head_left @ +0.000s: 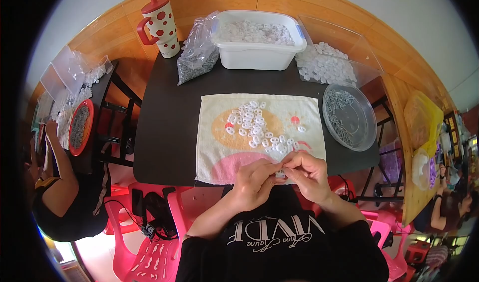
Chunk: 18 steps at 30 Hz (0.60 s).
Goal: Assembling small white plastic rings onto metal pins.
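Observation:
At the towel's near edge my two hands meet around a small white plastic piece (280, 173). My left hand (255, 181) is closed, its thumb and fingers pinching this piece. Close against it, my right hand (310, 175) is pinched at the fingertips; whatever it holds there is too small and hidden to name. Just beyond my hands, a loose pile of white oval plastic pieces (254, 125), each with two holes, lies on a cream towel (209, 110) with printed pink and orange shapes. A single white piece (301, 129) lies apart on the right.
Along the back stand a spotted tumbler (162, 28), a bag of grey metal bits (197, 65), a white tub (257, 57) of translucent pieces and a clear box (327, 65) of white pieces. A round clear tub (368, 127) with metal pins sits right. Another person (65, 192) works at left.

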Motion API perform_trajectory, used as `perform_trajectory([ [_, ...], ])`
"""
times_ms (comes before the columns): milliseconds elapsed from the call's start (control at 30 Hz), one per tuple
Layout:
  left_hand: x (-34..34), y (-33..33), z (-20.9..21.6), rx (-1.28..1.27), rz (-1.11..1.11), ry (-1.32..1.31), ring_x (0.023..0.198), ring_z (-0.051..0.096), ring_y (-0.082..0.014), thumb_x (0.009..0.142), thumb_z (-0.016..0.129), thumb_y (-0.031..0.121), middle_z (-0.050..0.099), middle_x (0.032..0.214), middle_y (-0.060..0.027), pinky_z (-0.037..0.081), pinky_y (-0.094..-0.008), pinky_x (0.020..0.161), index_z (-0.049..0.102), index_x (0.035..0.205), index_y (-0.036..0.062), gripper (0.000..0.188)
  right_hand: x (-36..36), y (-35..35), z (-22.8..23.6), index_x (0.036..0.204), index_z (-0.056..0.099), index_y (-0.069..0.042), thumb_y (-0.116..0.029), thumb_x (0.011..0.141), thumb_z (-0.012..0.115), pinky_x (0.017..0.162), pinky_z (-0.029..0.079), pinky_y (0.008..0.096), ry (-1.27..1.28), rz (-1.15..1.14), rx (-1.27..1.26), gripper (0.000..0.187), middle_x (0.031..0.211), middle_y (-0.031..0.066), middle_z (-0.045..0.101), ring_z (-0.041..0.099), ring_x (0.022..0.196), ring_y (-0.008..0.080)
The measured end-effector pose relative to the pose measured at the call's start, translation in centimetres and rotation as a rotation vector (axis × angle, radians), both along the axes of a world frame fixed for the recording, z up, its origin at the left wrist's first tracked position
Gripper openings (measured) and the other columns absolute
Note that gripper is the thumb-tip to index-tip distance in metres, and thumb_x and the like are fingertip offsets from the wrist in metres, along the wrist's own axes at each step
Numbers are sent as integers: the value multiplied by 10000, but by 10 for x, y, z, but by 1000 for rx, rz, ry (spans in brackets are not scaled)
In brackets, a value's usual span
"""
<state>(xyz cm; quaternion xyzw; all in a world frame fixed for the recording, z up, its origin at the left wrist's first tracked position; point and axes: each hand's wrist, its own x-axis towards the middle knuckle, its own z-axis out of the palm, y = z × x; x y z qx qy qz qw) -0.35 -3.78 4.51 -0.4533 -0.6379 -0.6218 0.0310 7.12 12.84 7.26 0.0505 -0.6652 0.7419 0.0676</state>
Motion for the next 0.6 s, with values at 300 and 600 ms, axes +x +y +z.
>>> perform_trajectory([
  [300,8,3,-5,126,82,70,639,635,-231,692,598,-191,640,794,-155,502,-289,537,631,1009,-80,338,8,-17,-7,942,556,74,117,930,506,765,519,227,53,-96,-75,67,962,125,604,590,847,105],
  [600,7,0,-9,142,70,84,667,635,-268,721,703,-129,639,814,-160,515,-317,567,633,1021,-70,313,8,-19,-7,925,558,68,122,907,537,672,469,219,221,-129,143,61,921,132,608,585,778,117],
])
